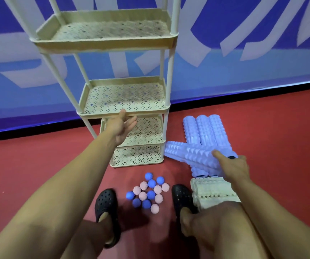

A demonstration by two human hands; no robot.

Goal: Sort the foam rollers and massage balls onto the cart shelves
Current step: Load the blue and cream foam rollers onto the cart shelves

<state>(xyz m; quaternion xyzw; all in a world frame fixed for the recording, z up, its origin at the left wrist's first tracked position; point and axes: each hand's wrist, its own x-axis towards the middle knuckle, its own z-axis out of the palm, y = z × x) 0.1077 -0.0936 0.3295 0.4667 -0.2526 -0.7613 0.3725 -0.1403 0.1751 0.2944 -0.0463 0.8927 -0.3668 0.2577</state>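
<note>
- A tall cream plastic cart with perforated shelves [126,99] stands on the red floor [38,165] against a blue-and-white patterned wall [243,25]; all four of its visible shelves hold nothing.
- The left hand [121,128] reaches forward with its fingers straight and loose, gripping nothing, in front of the rim of the second shelf (whether it touches that rim I cannot tell).
- The right hand [232,168] grasps the end of a pale blue ridged foam roller [189,153], which lies crosswise over three more pale blue foam rollers [204,129] lined up side by side just right of the cart.
- Cream ridged foam rollers [213,191] lie nearer the person, partly hidden behind the right knee and just beside the right shoe.
- A cluster of spiky blue and pink massage balls [149,192] sits on the floor between two black perforated clogs [106,204], in front of the cart's lowest shelf.
- The person's bare legs fill the near edge of the view.
</note>
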